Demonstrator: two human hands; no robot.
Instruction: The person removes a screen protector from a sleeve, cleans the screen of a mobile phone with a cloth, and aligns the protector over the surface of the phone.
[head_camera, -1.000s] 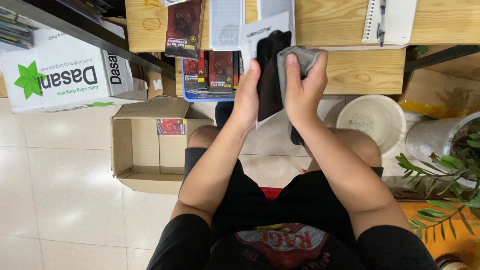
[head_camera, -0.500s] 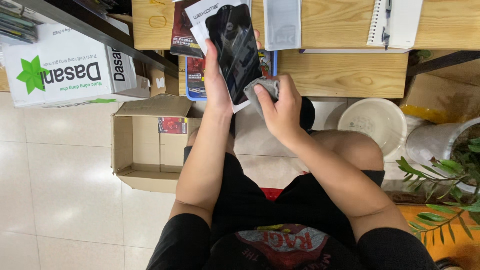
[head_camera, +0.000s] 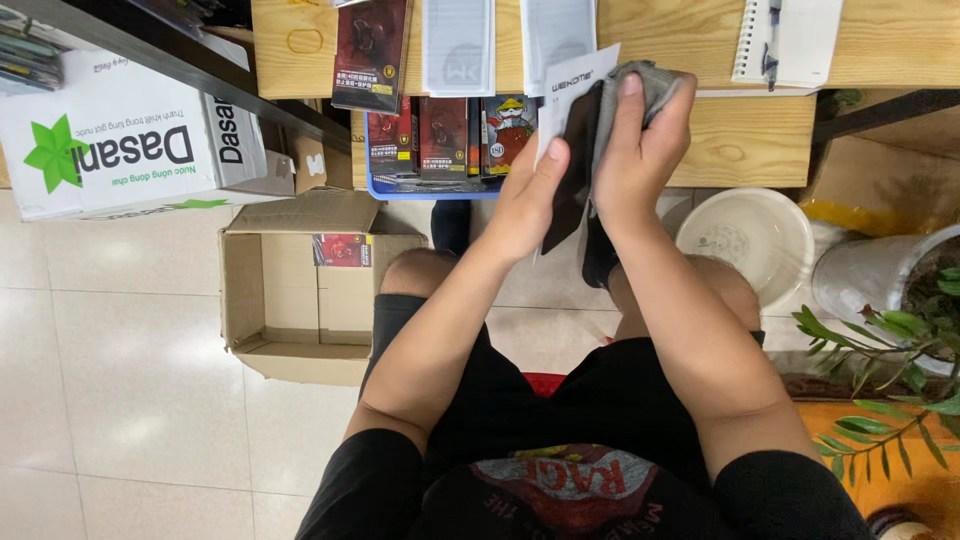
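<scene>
Cloth (head_camera: 655, 80) now up top; R hand (head_camera: 640, 150) grips it, L hand (head_camera: 525, 195) grips dark panel (head_camera: 578, 160).

- A small shop or stockroom for packaged goods, not a home kitchen.
- Rows of sealed red and dark retail packs (head_camera: 443, 135) fill a blue tray (head_camera: 430, 188) under the wooden table (head_camera: 745, 150).
- An open cardboard box (head_camera: 300, 290) and a white carton (head_camera: 120, 140) sit on the tiled floor (head_camera: 130, 400).
- A notebook (head_camera: 790, 40) lies on the table.
</scene>
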